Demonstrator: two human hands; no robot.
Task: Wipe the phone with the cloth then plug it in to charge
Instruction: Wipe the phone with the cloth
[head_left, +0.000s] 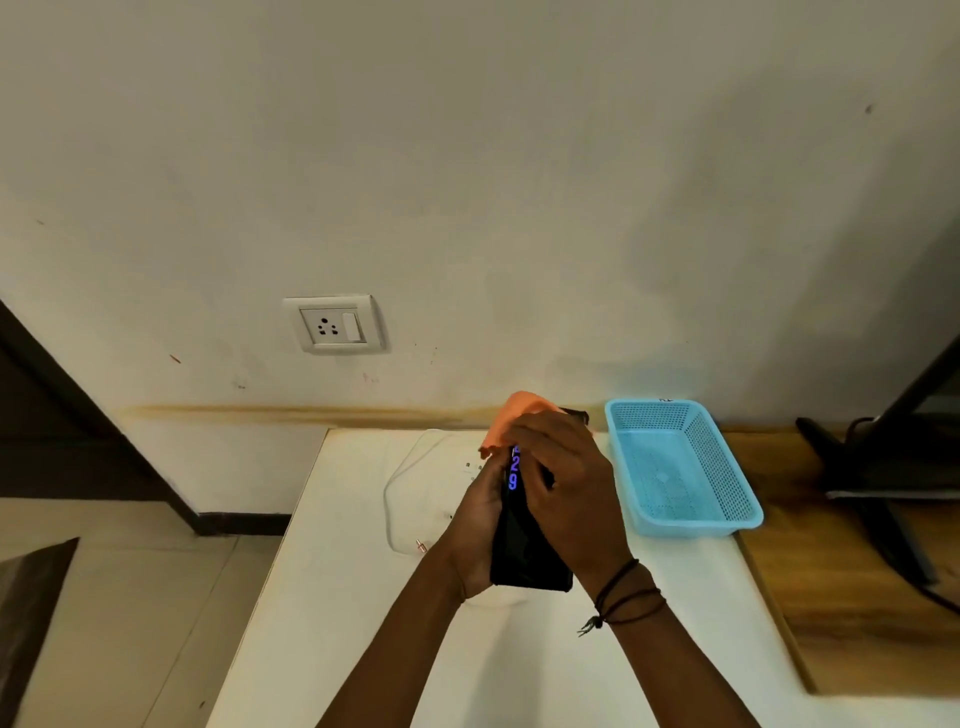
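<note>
Head view, hands (535, 499) clasping phone (524, 551), cloth (511, 415)

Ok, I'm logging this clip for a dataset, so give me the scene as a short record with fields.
phone: black phone, screen lit, held up above the white table
left hand: left hand grips the phone from its left side
right hand: right hand presses the orange cloth on the phone's upper part
cable: white cable lies on the table, not in the phone
socket: wall socket, nothing plugged in
basket: blue basket, empty, right of the hands
</note>
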